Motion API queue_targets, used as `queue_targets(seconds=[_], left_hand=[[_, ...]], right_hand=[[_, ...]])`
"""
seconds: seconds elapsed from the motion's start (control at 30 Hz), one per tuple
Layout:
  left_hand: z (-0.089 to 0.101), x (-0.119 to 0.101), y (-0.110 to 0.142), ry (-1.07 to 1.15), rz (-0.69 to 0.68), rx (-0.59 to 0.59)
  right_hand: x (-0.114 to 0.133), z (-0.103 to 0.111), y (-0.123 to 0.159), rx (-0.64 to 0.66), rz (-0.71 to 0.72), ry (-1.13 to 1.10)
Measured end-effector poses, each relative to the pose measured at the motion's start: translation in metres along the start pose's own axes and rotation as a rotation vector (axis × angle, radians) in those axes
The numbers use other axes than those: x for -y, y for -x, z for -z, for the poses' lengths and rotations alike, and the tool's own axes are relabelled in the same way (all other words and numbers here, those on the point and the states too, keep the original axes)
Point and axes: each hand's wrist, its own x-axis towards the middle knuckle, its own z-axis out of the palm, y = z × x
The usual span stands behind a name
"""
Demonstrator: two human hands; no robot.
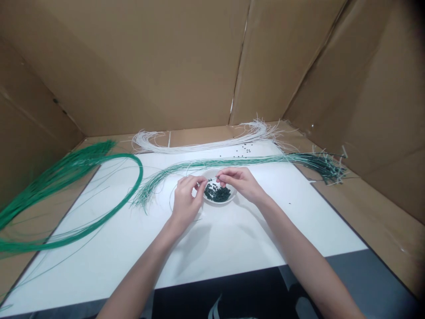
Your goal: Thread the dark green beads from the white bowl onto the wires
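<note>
My left hand (185, 198) and my right hand (239, 182) meet over a small white dish (232, 196) filled with several dark green beads (217, 193). Both hands are closed in a pinch. A thin pale strand (210, 179) runs between their fingertips just above the dish. The strand seems to loop down to the left of the dish. Whether a bead sits in either pinch is too small to tell.
The dish rests on a white board (206, 239). A green wire bundle (239, 163) lies behind it, a bright green bundle (66, 177) curves at the left, a white string bundle (206, 144) lies at the back. Loose beads (242, 151) are scattered. Cardboard walls (149, 62) enclose everything.
</note>
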Motion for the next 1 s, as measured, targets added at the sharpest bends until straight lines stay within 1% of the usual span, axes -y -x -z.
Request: queue_targets(seconds=[0.27, 0.5, 0.7, 0.9, 1.0], left_hand=[[0.0009, -0.0001, 0.0006, -0.015, -0.005, 0.001], [-0.0006, 0.0018, 0.0006, -0.081, -0.066, -0.015], [-0.0017, 0.0065, 0.0021, -0.206, -0.219, -0.018], [-0.0021, 0.0066, 0.0016, -0.236, -0.243, -0.010], [-0.0016, 0.0067, 0.0018, -0.238, -0.246, -0.005]], right_hand=[[0.0021, -0.0004, 0.0005, -0.021, 0.008, 0.042], [0.0010, -0.0017, 0.0004, -0.066, 0.032, 0.069], [-0.0062, -0.0005, 0.0012, -0.084, 0.113, 0.212], [-0.0040, -0.0004, 0.0020, -0.089, 0.212, 0.376], [-0.0025, -0.0006, 0.0025, -0.083, 0.245, 0.408]])
